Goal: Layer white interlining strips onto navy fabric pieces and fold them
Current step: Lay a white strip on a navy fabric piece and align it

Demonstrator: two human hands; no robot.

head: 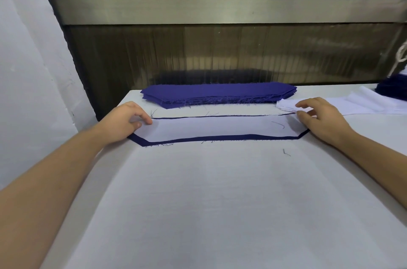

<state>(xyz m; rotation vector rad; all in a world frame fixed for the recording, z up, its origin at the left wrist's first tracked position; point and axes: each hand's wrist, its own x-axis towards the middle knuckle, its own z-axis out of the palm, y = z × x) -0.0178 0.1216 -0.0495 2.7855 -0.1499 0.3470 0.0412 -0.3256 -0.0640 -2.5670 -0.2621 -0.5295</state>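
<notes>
white cloth table [220,202], brown slatted curtain [220,53] behind

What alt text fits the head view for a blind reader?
Left hand and right hand hold the ends of a white interlining strip laid on a navy fabric piece on a table; a stack of navy pieces lies behind.
</notes>
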